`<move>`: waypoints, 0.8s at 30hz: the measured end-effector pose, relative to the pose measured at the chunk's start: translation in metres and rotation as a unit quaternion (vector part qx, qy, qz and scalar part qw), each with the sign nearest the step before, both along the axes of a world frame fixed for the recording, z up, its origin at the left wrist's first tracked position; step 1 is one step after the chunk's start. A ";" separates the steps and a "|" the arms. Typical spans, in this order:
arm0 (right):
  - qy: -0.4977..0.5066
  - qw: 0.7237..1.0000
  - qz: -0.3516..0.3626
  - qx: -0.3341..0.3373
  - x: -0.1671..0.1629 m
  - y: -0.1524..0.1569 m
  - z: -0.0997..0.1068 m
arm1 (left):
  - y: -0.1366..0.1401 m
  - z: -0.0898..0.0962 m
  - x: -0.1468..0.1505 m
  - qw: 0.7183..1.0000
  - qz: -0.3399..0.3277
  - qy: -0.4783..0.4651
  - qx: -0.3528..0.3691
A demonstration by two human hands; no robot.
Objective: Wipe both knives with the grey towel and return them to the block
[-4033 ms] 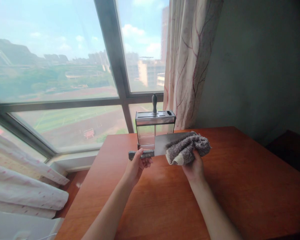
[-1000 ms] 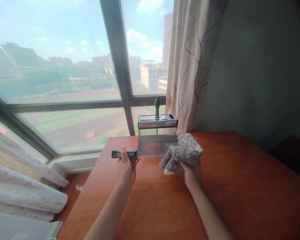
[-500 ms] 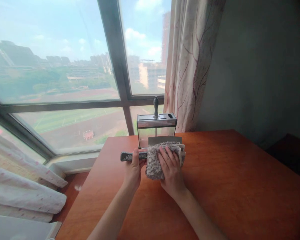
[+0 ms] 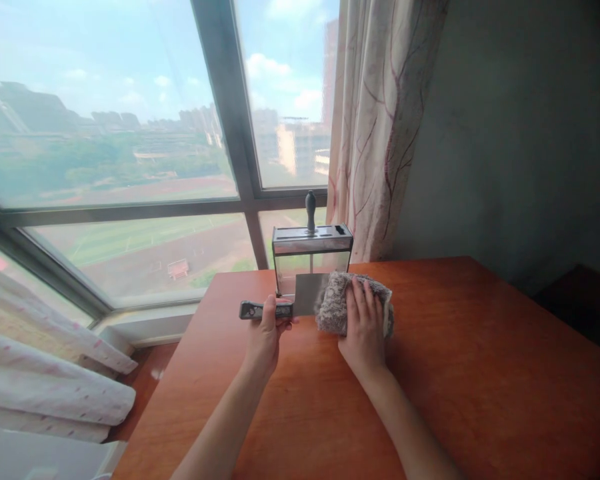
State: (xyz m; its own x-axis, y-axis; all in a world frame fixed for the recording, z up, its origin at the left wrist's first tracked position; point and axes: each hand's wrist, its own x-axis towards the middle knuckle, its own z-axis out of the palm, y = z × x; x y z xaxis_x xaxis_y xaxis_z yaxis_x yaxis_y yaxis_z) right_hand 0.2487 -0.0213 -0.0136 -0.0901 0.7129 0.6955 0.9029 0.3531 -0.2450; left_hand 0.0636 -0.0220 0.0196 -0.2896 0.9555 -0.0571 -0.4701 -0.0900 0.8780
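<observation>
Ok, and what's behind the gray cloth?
The cleaver's blade runs behind the cloth; only its part next to the handle shows. Its far end is covered, as is the lower right corner of the metal-topped box.

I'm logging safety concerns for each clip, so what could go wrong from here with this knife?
The right hand holds the cloth against the knife; it might slip onto an edge the cloth covers.
Only the left hand grips the handle, so the knife could twist under pressure.
The box stands behind; a wide swing might knock it.
</observation>
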 end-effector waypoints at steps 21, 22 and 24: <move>0.028 0.999 -0.017 0.044 0.019 0.008 0.001 | 0.001 0.000 -0.003 0.998 -0.009 -0.064 0.002; 0.048 0.998 -0.016 0.048 0.020 0.009 0.000 | 0.002 -0.001 -0.003 0.998 -0.005 -0.067 0.003; 0.100 0.993 -0.003 0.055 0.021 0.010 -0.001 | 0.002 -0.002 -0.004 0.998 -0.003 -0.070 -0.001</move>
State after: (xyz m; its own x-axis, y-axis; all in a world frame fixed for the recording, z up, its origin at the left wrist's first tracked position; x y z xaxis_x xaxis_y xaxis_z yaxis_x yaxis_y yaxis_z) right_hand 0.2699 -0.0114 -0.0143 0.0628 0.6316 0.7728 0.8422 0.3819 -0.3806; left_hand 0.0597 -0.0201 0.0180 -0.2726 0.9570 -0.0990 -0.5892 -0.0847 0.8035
